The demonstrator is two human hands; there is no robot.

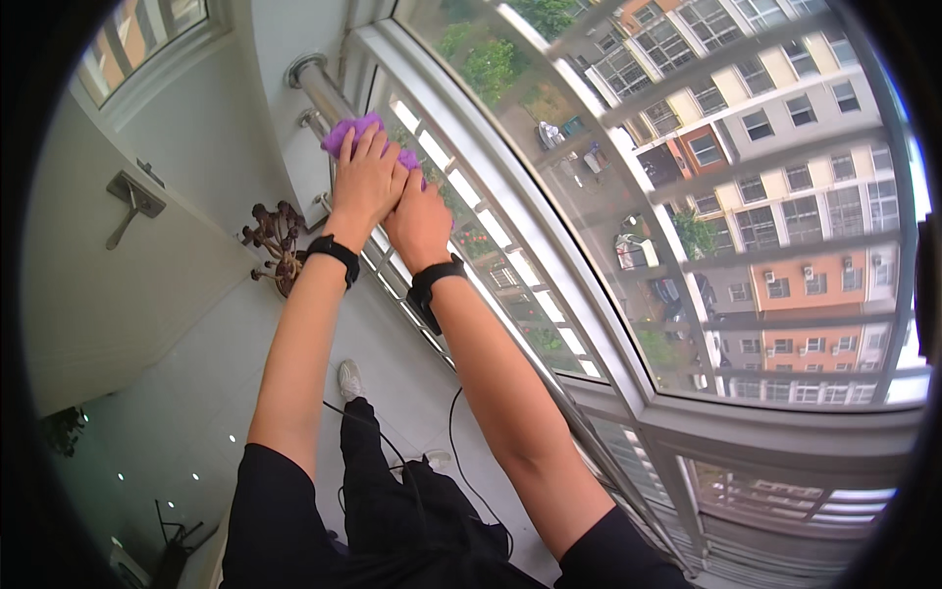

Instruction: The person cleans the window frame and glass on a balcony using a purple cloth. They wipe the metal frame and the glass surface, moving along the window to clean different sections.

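A crumpled purple cloth is wrapped over the top metal handrail of a balcony railing, close to the wall. My left hand lies over the cloth, its fingers spread across it and gripping it against the rail. Right beside it, touching it, my right hand curls over the cloth and the rail; its fingertips are partly hidden. Each wrist wears a black band. The underside of the rail and cloth is out of sight behind my hands.
A framed window with outside bars runs along my right. A potted succulent stands on the tiled floor by the wall. At left is a door with a lever handle. A black cable hangs near my legs.
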